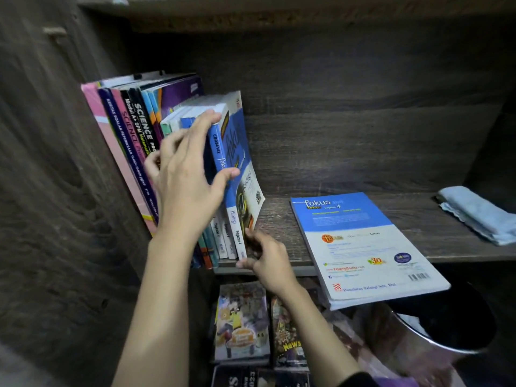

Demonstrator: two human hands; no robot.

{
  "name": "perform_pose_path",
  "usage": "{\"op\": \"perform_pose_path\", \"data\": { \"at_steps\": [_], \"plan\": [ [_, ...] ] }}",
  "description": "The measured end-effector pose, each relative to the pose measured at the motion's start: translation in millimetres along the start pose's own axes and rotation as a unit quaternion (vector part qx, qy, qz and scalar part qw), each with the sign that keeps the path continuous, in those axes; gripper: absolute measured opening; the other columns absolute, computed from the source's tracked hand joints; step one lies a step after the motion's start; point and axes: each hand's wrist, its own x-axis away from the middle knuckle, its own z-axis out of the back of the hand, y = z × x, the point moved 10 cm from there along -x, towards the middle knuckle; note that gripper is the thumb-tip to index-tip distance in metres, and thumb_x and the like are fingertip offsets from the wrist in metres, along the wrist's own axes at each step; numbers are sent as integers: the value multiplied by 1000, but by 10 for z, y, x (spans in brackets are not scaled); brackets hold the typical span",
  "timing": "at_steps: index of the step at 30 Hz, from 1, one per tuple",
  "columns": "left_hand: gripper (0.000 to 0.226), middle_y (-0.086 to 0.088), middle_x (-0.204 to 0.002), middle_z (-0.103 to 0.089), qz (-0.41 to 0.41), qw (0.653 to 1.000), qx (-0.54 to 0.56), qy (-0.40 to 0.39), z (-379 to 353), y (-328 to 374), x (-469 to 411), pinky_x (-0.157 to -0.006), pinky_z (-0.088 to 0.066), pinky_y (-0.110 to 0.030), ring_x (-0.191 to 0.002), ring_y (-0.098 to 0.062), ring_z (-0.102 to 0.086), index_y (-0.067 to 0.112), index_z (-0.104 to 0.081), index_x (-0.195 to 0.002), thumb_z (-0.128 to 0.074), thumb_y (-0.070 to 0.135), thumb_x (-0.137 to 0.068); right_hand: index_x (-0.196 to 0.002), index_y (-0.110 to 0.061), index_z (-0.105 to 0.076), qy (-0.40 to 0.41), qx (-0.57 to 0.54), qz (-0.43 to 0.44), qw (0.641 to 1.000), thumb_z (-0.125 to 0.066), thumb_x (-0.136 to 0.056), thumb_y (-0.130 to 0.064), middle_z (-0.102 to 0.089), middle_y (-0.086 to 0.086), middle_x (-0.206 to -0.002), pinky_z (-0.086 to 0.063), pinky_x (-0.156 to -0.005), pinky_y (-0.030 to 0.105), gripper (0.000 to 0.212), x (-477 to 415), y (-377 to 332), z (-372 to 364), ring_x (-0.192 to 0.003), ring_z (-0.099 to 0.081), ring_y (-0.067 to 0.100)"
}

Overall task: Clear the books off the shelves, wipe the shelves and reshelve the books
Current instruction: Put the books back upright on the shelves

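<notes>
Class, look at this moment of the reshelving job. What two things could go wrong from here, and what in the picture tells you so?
The flat Fokus book overhangs the front edge of the shelf near the right hand; a nudge could tip it off. The Biology book, gripped by the left hand and pinched low by the right, tilts at the end of a leaning row with nothing to its right; released, it may topple.

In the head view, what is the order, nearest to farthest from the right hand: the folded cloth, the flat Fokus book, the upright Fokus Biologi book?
1. The upright Fokus Biologi book: the right hand holds its lower corner.
2. The flat Fokus book: on the shelf, just to the right.
3. The folded cloth: far right end of the shelf.
</notes>
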Motion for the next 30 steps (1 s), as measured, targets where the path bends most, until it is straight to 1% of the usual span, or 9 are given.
{"op": "perform_pose_path", "data": {
  "at_steps": [4,8,11,15,18,22,23,27,30],
  "plan": [
    [76,3,-137,-50,-4,1000,-24,17,-75,-29,18,-94,-23,-40,-120,-14,-30,24,-35,-144,-73,31,-79,-136,-13,-52,19,21,-14,1000,-83,-70,-21,-58,5,-134,-39,-102,24,73,-3,10,9,-123,-53,19],
    [81,9,-153,-28,-14,997,-79,10,-196,-64,60,-102,-22,-43,-130,-14,-25,24,-20,-150,-67,32,-84,-139,-20,-49,24,71,-23,997,-79,-75,-32,-56,3,-136,-40,-100,29,71,13,1,-18,-124,-51,19],
    [82,11,-156,-20,-17,995,-99,4,-239,-79,73,-104,-19,-43,-135,-13,-21,24,-16,-151,-65,32,-85,-140,-20,-48,9,84,-23,996,-77,-77,-35,-54,1,-138,-37,-101,25,71,-5,11,-23,-126,-49,18],
    [85,9,-157,-17,-13,994,-105,-6,-249,-91,70,-105,-17,-43,-140,-11,-15,24,-12,-151,-65,29,-85,-141,-14,-45,-49,69,-17,996,-73,-82,-26,-46,0,-145,-25,-106,14,67,-51,35,-55,-134,-41,15],
    [93,9,-158,-5,-9,993,-112,-44,-308,-101,67,-106,-11,-43,-143,-8,-1,23,-2,-151,-66,24,-84,-142,-15,-44,-43,72,-19,996,-70,-85,-23,-45,-1,-146,-25,-109,18,63,-52,46,-48,-134,-40,14],
    [118,15,-145,33,-8,981,-156,-119,-421,-130,73,-110,-2,-43,-131,2,35,29,34,-137,-70,26,-80,-141,-17,-45,-6,72,-22,997,-70,-85,-22,-49,-1,-143,-35,-107,26,62,-33,27,-27,-130,-46,18],
    [122,16,-142,39,-6,978,-168,-128,-435,-141,84,-110,1,-42,-128,2,40,29,37,-134,-72,26,-78,-141,-18,-46,3,77,-24,997,-69,-86,-22,-50,-1,-142,-37,-106,28,60,-21,18,-21,-129,-47,19],
    [118,13,-145,37,12,977,-174,-122,-445,-166,117,-107,13,-33,-127,2,42,25,29,-139,-71,21,-78,-140,-20,-47,26,105,-36,994,-66,-89,-25,-52,0,-140,-40,-100,30,55,17,2,-17,-125,-50,21],
    [116,14,-144,38,19,978,-170,-122,-453,-160,130,-108,15,-35,-127,2,42,26,29,-139,-70,19,-78,-141,-18,-47,28,105,-39,993,-63,-91,-23,-52,2,-140,-40,-99,29,53,42,-38,-7,-126,-50,21]
  ]
}}
